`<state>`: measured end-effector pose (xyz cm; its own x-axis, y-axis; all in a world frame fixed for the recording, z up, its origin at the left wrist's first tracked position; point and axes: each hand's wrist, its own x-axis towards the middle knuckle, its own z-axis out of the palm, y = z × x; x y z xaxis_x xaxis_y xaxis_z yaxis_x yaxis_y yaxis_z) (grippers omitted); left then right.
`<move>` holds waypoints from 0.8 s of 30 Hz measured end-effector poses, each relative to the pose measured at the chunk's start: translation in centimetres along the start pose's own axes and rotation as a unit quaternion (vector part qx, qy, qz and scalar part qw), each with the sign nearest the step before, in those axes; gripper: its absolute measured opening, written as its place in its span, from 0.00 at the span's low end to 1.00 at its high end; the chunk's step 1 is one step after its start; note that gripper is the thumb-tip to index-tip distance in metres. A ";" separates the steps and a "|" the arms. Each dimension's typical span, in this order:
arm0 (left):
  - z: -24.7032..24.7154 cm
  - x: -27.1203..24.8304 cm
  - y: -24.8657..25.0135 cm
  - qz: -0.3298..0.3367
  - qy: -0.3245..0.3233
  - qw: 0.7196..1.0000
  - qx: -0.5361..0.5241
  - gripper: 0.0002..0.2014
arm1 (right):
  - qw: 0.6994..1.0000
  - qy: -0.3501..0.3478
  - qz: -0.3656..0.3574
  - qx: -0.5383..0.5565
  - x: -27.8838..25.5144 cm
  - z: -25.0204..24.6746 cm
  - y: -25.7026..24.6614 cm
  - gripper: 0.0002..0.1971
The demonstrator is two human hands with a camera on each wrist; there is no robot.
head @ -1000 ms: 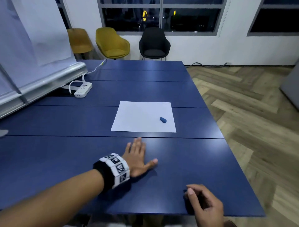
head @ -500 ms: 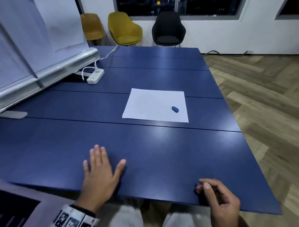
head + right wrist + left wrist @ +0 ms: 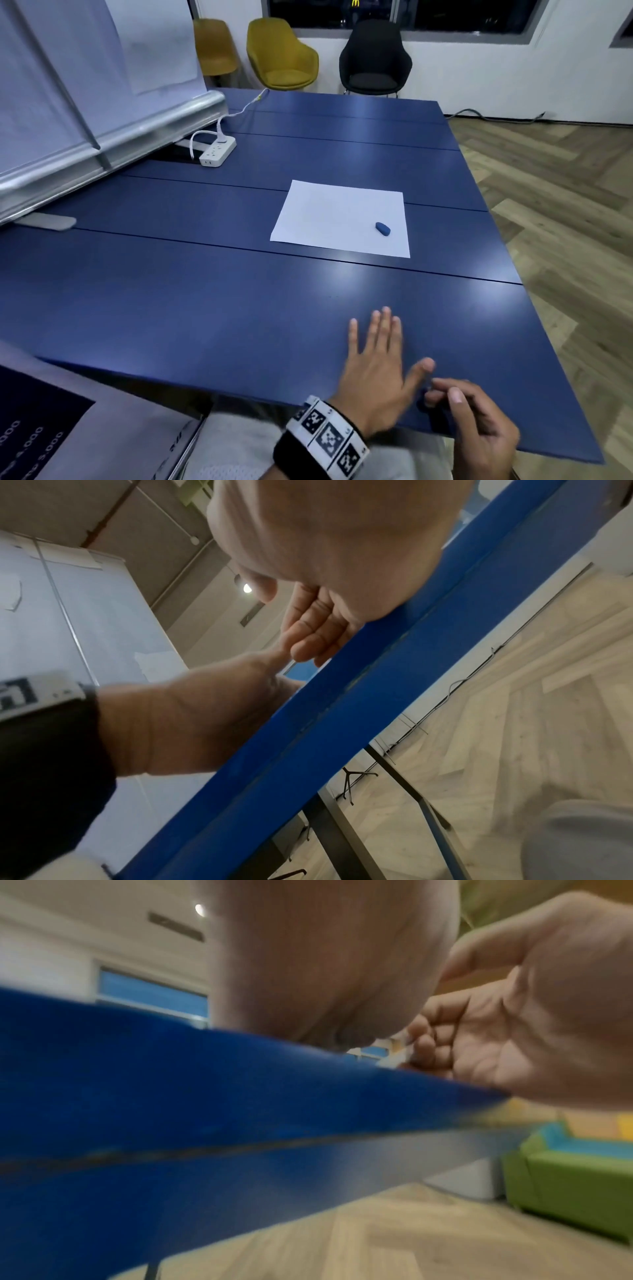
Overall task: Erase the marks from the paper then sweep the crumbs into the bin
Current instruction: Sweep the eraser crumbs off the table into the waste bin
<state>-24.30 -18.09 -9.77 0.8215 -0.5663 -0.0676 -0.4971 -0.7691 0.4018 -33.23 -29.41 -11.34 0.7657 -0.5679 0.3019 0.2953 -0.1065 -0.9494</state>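
A white paper [image 3: 335, 219] lies on the blue table [image 3: 205, 291], with a small blue eraser [image 3: 382, 229] near its right front corner. No marks or crumbs can be made out. My left hand [image 3: 376, 363] lies flat on the table by the front edge, fingers straight and spread, its thumb close to my right hand [image 3: 472, 421]. The right hand is cupped at the table's front edge with loosely curled fingers, and nothing shows in it. The right wrist view shows the left hand [image 3: 192, 710] pressed on the tabletop beside the right hand's fingers [image 3: 308, 642].
A white power strip [image 3: 218, 152] with its cable sits at the back left, beside a slanted board with a metal rail [image 3: 102, 137]. Yellow and black chairs [image 3: 375, 58] stand beyond the table. Wooden floor [image 3: 565, 222] lies to the right. No bin is in view.
My left hand has slid right along the table's front edge, stopping beside the right hand. The right hand has stayed at the edge. The head view has shifted.
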 end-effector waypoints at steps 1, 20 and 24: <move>-0.5 -0.1 0.5 -0.005 -0.032 0.998 -0.057 0.55 | 1.000 0.004 0.011 0.011 0.0 -0.2 0.2 0.12; -5.1 -0.4 -3.3 -0.139 -0.226 0.961 0.080 0.68 | 0.999 -0.029 -0.003 0.033 0.2 -0.1 0.1 0.13; -7.6 -0.5 -3.0 -0.100 -0.275 0.955 0.045 0.48 | 0.998 -0.035 0.027 0.035 0.2 -0.5 -0.1 0.11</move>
<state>-21.04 -13.25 -4.03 0.6429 -0.4569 -0.6147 -0.3889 -0.8862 0.2519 -33.35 -29.90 -11.23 0.8193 -0.5119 0.2582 0.2901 -0.0182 -0.9568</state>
